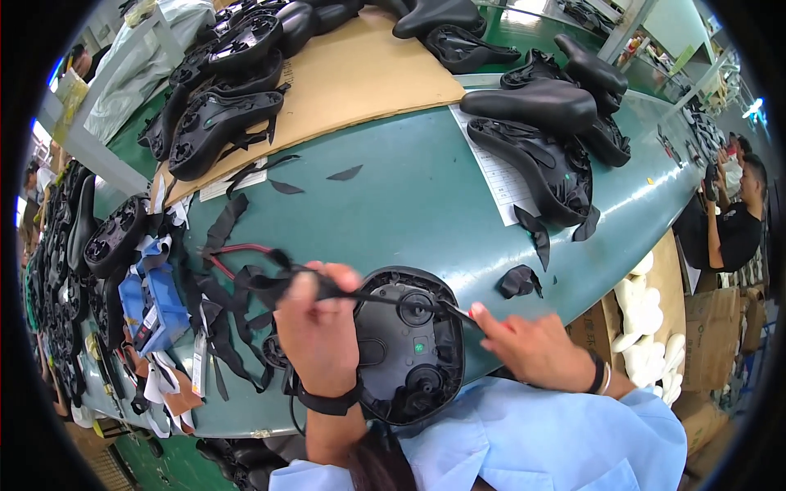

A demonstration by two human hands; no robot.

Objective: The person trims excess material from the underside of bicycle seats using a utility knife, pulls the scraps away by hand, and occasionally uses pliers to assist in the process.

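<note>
Up close, at the near edge of a green worktable, a person works on a black bicycle saddle turned underside up, its plastic base and round fittings facing the ceiling. The step in hand looks like trimming or tightening spare black cover material along the saddle's rim. The left hand is closed in a fist around a thin black strip, pulling it taut across the saddle's top edge; a dark band sits on that wrist. The right hand pinches the strip's other end between thumb and fingertips at the saddle's right rim, perhaps with a small tool, though that is too small to tell. Both forearms rise from the lower edge, in pale blue sleeves. Next, the move seems to call for steady tension and a careful cut or tuck close to the rim. Black offcuts litter the table's left edge, and more saddles are heaped toward the far right corner.
</note>
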